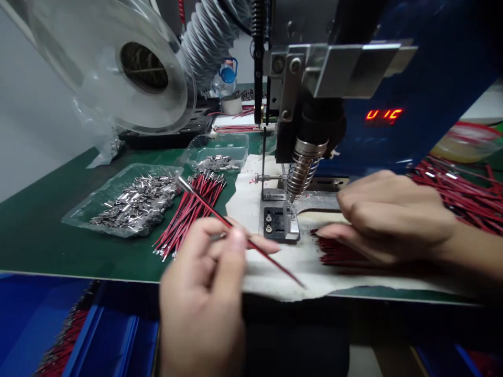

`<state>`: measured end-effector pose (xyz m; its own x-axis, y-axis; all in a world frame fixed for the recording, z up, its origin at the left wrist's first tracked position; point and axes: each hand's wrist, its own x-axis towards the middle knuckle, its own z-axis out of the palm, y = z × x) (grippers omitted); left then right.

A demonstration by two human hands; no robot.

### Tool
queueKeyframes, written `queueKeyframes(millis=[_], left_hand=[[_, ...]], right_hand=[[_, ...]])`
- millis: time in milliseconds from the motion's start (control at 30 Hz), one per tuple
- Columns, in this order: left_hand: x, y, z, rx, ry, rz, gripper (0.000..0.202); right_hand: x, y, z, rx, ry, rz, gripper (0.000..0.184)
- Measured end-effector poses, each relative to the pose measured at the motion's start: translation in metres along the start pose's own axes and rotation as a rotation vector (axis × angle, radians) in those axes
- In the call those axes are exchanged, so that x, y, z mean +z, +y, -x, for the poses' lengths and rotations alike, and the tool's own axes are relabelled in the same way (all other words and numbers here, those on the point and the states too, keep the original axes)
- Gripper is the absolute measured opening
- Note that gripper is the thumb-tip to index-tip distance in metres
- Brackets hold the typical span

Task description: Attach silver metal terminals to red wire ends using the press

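Shown in glowing red segments on the display, set in the blue machine housing: "U IC". Slanted slightly to the right. Readable in the middle position as letter I or numeral 1; not distinguishable. Faintly smeared below the last characters.

wires between tray and machine

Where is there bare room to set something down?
On the green table, left of the parts tray and in front of it, toward the near edge. Crowded rightward: wire pile, left hand, blue machine, right hand by more wires.
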<state>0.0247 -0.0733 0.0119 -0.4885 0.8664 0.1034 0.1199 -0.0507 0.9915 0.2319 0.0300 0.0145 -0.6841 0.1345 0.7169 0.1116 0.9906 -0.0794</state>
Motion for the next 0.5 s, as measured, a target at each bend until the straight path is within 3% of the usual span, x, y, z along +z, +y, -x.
queueKeyframes(millis=[67,200,367,500], left_hand=[[-0.021,0.005,-0.021,0.032,-0.029,-0.141,0.021],[-0.051,0.015,-0.066,0.277,-0.087,-0.709,0.028],[-0.057,0.033,-0.102,0.295,-0.142,-1.378,0.035],[-0.057,0.037,-0.119,0.317,-0.196,-1.577,0.049]], right_hand=[[-0.004,0.010,0.001,-0.052,-0.051,0.050,0.050],[-0.013,0.020,0.002,-0.036,-0.205,0.046,0.044],[-0.018,0.022,0.003,0.062,-0.309,-0.045,0.023],[-0.017,0.025,0.007,0.037,-0.327,-0.064,0.024]])
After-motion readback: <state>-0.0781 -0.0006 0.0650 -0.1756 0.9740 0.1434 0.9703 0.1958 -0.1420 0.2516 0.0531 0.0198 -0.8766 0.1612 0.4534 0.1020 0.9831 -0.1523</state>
